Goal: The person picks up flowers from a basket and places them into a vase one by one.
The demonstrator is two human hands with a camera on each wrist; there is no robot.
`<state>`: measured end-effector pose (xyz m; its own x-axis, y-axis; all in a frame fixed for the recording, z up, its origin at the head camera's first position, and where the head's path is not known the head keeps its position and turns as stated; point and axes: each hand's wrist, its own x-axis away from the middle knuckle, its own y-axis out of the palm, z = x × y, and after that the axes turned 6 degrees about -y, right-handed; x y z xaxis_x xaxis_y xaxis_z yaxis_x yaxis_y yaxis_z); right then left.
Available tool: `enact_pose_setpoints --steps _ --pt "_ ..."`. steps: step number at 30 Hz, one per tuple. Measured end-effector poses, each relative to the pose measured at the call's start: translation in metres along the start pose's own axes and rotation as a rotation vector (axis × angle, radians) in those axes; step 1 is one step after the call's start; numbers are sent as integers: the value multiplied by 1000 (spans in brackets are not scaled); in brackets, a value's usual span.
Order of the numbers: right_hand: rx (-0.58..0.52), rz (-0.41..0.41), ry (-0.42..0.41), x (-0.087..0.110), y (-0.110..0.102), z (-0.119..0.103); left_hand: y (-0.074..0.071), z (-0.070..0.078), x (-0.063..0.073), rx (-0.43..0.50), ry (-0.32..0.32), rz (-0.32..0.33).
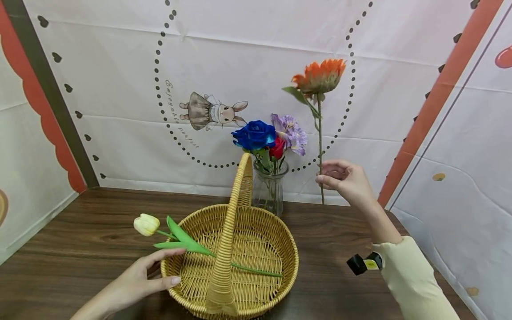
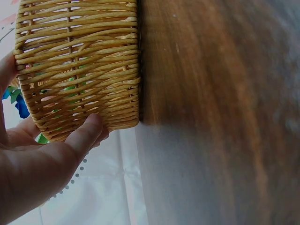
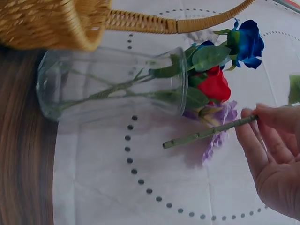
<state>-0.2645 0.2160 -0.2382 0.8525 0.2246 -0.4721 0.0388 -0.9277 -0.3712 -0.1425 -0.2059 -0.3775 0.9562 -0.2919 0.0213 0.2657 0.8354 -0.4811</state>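
My left hand holds the left side of a round wicker basket, thumb and forefinger at the rim. In the left wrist view, other fingers press the basket's outer wall. A pale yellow tulip lies across the basket, its bloom beyond the left rim and its stem under the handle. My right hand pinches the stem of an orange flower, upright in the air right of the glass vase. The right wrist view shows the bare lower stem end pointing at the table, apart from the vase.
The vase stands behind the basket, partly hidden by its handle. It holds a blue rose, a red rose and a purple flower. A printed cloth hangs behind the dark wooden table.
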Motion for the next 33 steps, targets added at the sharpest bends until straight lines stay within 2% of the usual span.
enact_pose_setpoints --steps 6,16,19,24,29,33 --pt "-224 84 -24 -19 14 -4 1 0 0 -9 27 16" --pt "-307 260 -123 -55 45 -18 1 -1 -1 -25 26 25" --pt "-290 304 -126 -64 53 -19 1 -1 0 -18 37 21" --pt "-264 349 -140 -76 65 -18 1 1 1 -8 12 15" --pt "-236 328 -133 -83 77 -11 -1 3 0 1 -35 -8" --pt "-81 279 -109 -78 81 -3 -1 3 0 7 -42 -16"
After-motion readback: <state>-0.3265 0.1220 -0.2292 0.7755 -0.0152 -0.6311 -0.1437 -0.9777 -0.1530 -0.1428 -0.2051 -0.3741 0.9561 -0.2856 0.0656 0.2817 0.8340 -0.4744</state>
